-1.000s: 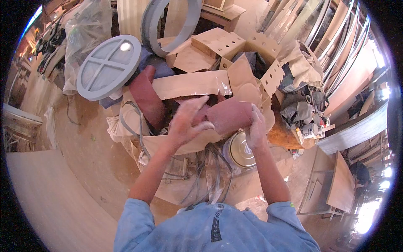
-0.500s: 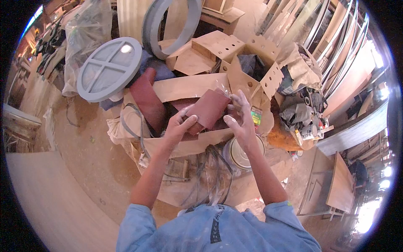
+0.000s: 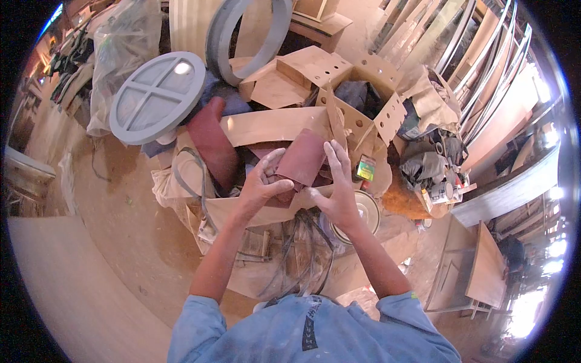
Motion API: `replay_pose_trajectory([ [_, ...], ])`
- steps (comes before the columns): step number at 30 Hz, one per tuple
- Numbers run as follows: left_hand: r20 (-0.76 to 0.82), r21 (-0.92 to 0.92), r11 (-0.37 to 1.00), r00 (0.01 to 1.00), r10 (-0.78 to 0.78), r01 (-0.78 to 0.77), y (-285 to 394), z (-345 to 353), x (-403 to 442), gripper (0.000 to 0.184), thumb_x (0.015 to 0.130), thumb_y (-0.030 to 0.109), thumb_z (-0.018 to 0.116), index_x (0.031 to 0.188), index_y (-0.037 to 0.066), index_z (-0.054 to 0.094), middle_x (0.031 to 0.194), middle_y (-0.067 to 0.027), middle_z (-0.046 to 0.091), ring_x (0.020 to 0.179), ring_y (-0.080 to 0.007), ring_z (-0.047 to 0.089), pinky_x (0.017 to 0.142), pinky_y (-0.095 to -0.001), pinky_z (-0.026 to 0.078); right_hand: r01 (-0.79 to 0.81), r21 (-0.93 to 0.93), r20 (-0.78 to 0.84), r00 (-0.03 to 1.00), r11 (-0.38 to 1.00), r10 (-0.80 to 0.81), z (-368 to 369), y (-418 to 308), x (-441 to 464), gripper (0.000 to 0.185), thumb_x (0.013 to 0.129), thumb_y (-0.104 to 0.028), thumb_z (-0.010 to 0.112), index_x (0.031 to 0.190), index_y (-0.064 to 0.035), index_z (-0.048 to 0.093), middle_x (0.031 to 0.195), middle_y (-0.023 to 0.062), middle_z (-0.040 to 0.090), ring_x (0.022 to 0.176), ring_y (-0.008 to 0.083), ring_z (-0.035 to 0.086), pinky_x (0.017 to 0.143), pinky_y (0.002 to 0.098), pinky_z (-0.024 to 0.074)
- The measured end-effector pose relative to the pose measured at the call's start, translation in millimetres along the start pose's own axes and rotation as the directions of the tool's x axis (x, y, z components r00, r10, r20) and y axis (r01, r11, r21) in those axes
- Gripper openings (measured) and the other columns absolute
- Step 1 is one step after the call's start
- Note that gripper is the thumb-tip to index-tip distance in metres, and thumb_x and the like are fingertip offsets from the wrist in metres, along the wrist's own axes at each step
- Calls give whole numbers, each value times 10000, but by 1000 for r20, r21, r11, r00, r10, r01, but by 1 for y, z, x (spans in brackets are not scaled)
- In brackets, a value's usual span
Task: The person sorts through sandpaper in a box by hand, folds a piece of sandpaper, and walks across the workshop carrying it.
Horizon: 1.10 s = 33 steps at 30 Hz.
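A folded reddish-brown sheet of sandpaper (image 3: 302,158), slightly curved, is held over an open cardboard box (image 3: 272,124). My left hand (image 3: 264,181) grips its lower left edge, thumb in front and fingers partly hidden behind. My right hand (image 3: 339,192) is at the right edge, its fingers stretched upward and the thumb apart near the lower corner. Whether those fingertips press on the sheet is hard to make out. A larger curled sheet of the same reddish-brown material (image 3: 213,145) lies in the box to the left, and more pieces show below my hands.
A round grey frame with a cross (image 3: 158,98) and a grey ring (image 3: 216,42) stand behind the box. To the right are a holed carton (image 3: 387,118), a green-and-yellow packet (image 3: 366,168), a metal tin (image 3: 368,212) and dark bags (image 3: 423,164). Straps (image 3: 307,248) hang in front.
The sandpaper has turned more upright and bends more. My right hand has moved down and left, closer to its edge. My left hand has shifted slightly.
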<state>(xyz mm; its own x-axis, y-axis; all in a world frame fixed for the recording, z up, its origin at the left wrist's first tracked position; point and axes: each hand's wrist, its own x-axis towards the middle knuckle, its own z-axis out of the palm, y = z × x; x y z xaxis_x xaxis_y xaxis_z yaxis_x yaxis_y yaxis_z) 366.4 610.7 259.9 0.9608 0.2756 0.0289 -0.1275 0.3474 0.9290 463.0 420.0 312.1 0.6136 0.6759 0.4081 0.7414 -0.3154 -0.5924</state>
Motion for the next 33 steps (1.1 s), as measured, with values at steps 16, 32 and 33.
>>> replay_pose_trajectory([
  [16, -84, -136, 979, 986, 143, -153, 1, 4, -13, 931, 802, 143, 822, 1532, -32, 271, 1460, -183, 469, 1321, -253, 500, 1111, -376, 399, -217, 532, 159, 975, 818, 155, 0, -11, 15, 906, 788, -167, 821, 1549, -81, 337, 1629, 152, 260, 1455, 276, 360, 1105, 412, 448],
  [32, -57, 92, 979, 980, 188, -182, 25, 41, -43, 1017, 799, 170, 791, 1585, 31, 161, 1505, -207, 412, 1364, -282, 461, 1128, -396, 393, -222, 733, -59, 921, 643, 385, 4, -30, -19, 492, 1084, -226, 424, 1503, 22, 354, 1474, 178, 453, 1319, 248, 497, 1095, 397, 433],
  [33, -33, 204, 968, 987, 155, -145, 28, 47, -50, 1037, 806, 240, 789, 1589, 30, 142, 1519, -212, 398, 1374, -279, 453, 1128, -391, 392, -192, 789, -95, 900, 583, 425, 5, -20, -24, 483, 1078, -251, 446, 1469, 28, 394, 1432, 170, 488, 1305, 236, 504, 1074, 384, 445],
])
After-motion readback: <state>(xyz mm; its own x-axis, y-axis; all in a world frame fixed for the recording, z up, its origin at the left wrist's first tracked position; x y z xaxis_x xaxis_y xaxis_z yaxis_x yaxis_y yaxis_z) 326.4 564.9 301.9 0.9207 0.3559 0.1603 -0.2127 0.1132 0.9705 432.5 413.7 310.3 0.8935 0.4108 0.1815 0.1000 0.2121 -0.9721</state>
